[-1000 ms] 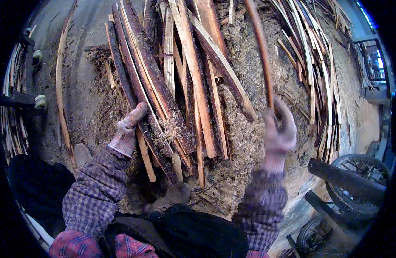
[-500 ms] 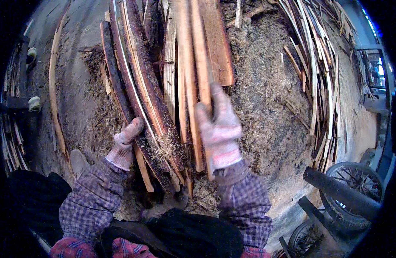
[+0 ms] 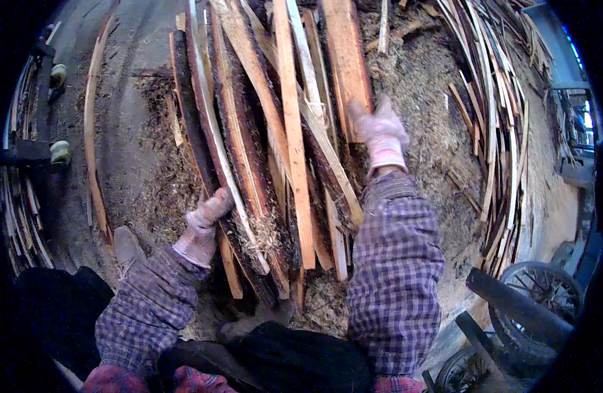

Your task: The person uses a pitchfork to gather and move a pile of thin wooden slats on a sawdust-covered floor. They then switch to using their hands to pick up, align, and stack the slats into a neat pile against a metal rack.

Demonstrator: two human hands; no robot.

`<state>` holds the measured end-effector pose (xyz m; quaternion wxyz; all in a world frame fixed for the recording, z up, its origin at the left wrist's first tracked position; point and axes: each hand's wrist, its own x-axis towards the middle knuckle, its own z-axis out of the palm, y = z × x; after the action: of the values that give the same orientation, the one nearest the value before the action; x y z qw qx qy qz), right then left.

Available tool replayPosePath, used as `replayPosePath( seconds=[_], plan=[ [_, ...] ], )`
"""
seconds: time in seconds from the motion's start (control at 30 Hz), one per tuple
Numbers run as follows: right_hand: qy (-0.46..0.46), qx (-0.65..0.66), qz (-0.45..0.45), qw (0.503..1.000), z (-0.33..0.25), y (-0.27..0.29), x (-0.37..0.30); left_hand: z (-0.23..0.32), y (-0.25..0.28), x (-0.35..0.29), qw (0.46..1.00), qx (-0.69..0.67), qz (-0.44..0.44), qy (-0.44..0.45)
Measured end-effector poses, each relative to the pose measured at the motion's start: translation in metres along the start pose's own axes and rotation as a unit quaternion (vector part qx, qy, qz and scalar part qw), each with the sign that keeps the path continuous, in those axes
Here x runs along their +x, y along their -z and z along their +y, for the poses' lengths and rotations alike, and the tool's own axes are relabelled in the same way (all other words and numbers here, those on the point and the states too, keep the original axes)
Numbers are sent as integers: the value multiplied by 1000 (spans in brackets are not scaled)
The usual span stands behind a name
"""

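Note:
A bundle of long wood strips [image 3: 290, 131], some edged with dark bark, lies lengthwise in front of me. Gloved in pale, dirty fabric, my left hand [image 3: 210, 211] is closed around the outer bark-edged strip [image 3: 191, 121] on the bundle's left side; some of its fingers are hidden behind the wood. My right hand [image 3: 382, 131], in a similar glove, is at the near right corner of a wide reddish plank [image 3: 346, 59]. Its thumb and fingers are spread apart there, slightly blurred, and I cannot tell how firmly they touch the plank.
Sawdust and shavings [image 3: 413, 98] cover the ground around the bundle. Another heap of thin strips [image 3: 495, 118] lies to the right, with a spoked wheel [image 3: 544, 288] and a dark bar [image 3: 511, 304] nearer me. A single long strip [image 3: 94, 131] lies at left.
My right hand has moved right and farther out, from the middle strips to the wide plank. Several middle strips now lie crossed and shifted. The left hand stays at the bundle's left edge.

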<state>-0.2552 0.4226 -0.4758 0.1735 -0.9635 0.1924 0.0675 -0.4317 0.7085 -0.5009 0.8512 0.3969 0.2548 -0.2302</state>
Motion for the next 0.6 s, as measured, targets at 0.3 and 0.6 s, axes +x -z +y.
replayPosePath(
  seconds=[0.3, 0.6],
  plan=[
    [30, -65, -40, 997, -13, 46, -16, -39, 69, 30, 995, 15, 58, -77],
    [262, -140, 120, 947, 77, 37, -210, 15, -22, -11, 995, 38, 43, -80]
  ],
)
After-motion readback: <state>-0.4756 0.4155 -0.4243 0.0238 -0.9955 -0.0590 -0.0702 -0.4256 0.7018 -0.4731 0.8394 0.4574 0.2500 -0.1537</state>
